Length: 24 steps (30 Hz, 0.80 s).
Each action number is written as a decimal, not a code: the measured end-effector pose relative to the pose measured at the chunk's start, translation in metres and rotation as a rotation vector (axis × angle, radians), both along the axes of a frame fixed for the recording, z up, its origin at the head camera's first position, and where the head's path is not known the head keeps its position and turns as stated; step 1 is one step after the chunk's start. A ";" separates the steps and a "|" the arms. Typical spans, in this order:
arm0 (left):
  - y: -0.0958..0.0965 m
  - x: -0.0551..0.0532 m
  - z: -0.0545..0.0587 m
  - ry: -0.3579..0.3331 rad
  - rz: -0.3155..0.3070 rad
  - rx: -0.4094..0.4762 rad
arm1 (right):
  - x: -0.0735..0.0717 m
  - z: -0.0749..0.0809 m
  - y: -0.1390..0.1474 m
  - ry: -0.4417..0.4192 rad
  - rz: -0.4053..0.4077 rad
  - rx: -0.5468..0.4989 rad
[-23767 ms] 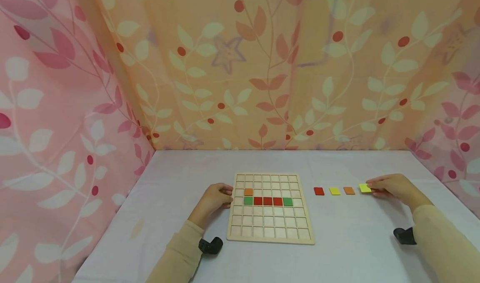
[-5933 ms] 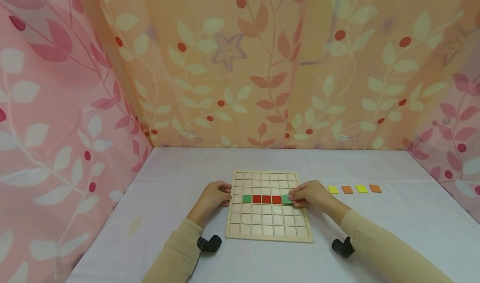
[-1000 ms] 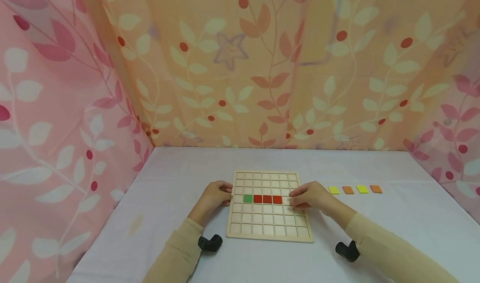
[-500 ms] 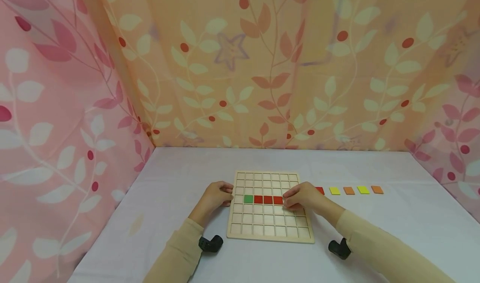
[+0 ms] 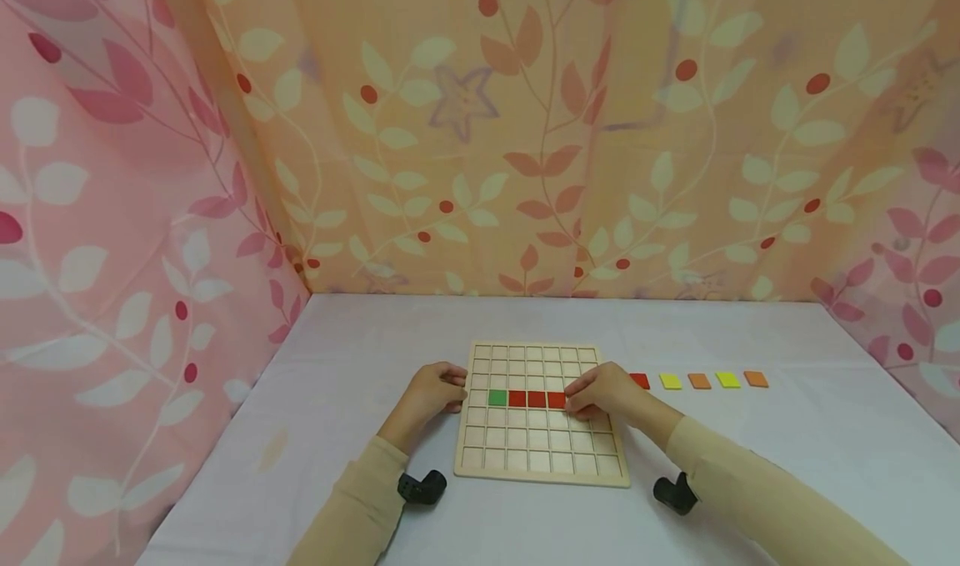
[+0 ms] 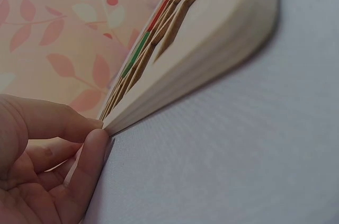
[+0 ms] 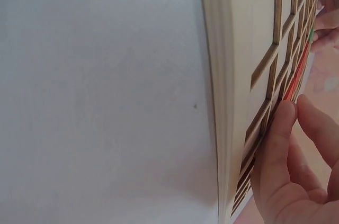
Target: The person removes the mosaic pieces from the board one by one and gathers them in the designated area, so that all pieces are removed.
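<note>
My left hand (image 5: 429, 395) pinches the left edge of a pale wooden grid board (image 5: 517, 463) between thumb and index finger, as the left wrist view (image 6: 58, 144) shows. In the board's middle row lie a green square tile (image 5: 497, 398) and a run of red square tiles (image 5: 536, 399), flat in their cells. Above the board's right side, my right hand (image 5: 609, 393) has its thumb and index fingertips at the right edge of the last red tile (image 5: 556, 400). In the right wrist view the thumb (image 7: 283, 128) covers that tile's end; whether they grip it I cannot tell.
To the right of the board, a row of loose tiles lies on the white cloth: a red tile (image 5: 639, 380), a yellow tile (image 5: 671, 381), an orange tile (image 5: 699, 381), then another yellow and orange. Floral curtains (image 5: 525, 174) stand behind and at the sides.
An orange tile and the right-hand green tile have left the board since the earliest frames. Over the last second my right hand has moved left to the last red tile. My left hand stays put.
</note>
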<state>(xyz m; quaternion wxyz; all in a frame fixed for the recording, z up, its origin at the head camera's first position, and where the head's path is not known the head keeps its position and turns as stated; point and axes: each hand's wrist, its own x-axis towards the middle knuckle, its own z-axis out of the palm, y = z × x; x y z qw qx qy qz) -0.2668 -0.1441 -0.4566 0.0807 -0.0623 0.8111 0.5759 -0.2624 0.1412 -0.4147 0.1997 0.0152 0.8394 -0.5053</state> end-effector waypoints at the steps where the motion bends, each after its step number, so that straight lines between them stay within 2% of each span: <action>1: 0.000 0.000 0.000 -0.001 0.002 -0.001 | 0.000 0.000 -0.001 -0.001 -0.003 0.003; 10: 0.001 0.001 0.002 0.007 0.000 -0.012 | 0.000 -0.001 -0.002 -0.004 -0.013 -0.021; 18: 0.002 0.002 0.003 0.017 0.001 -0.019 | -0.002 -0.002 -0.003 -0.017 -0.028 0.012; 24: 0.002 0.002 0.002 0.027 0.000 -0.024 | -0.005 -0.006 -0.002 -0.027 -0.049 -0.051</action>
